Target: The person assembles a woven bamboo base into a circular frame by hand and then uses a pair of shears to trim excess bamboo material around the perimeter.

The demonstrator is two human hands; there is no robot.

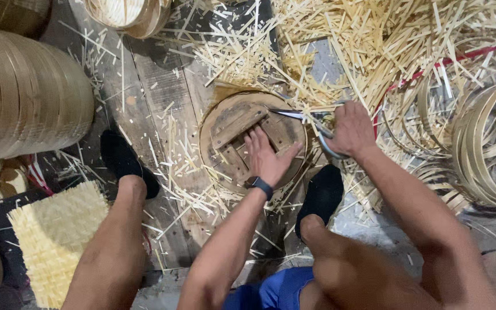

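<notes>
A round bamboo frame with wooden crossbars (pixel 233 123) lies on the floor between my feet. My left hand (pixel 268 158) presses flat on its right half, fingers spread, a dark band on the wrist. My right hand (pixel 348 129) grips a pair of large scissors (pixel 299 116) at the frame's right edge, blades pointing left over the rim. Both hands sit close together.
Cut bamboo strips (pixel 340 40) litter the floor above and around the frame. Bamboo hoops (pixel 486 143) pile at the right. A stack of round bamboo rings (pixel 24 97) stands at the left. A woven bamboo mat (pixel 55 235) lies at lower left. My black shoes (pixel 124 161) flank the frame.
</notes>
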